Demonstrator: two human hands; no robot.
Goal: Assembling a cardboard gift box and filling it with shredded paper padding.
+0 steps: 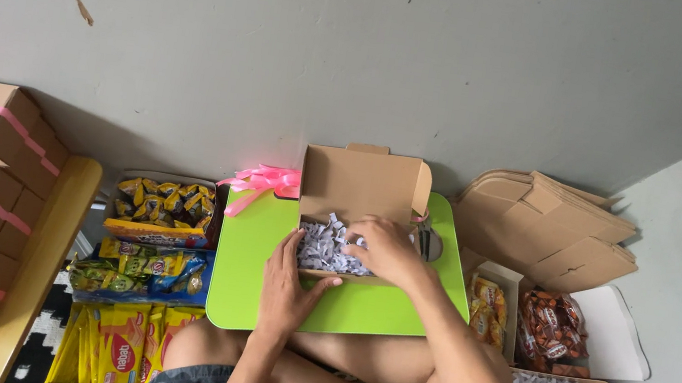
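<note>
Centre of frame, on a green lap tray [263, 243]: open cardboard box [359, 187] with white paper shreds [322, 249], left hand [285, 286] flat and spread against its front wall, right hand [386, 249] loosely curled over the filling, risking shreds spilling onto the tray or the light box sliding off.

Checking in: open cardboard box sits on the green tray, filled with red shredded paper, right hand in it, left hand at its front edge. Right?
Not quite. In the head view the shredded paper in the cardboard box is white, not red. The rest holds: the box sits on the green tray, the right hand is in it, and the left hand is at its front edge.
</note>
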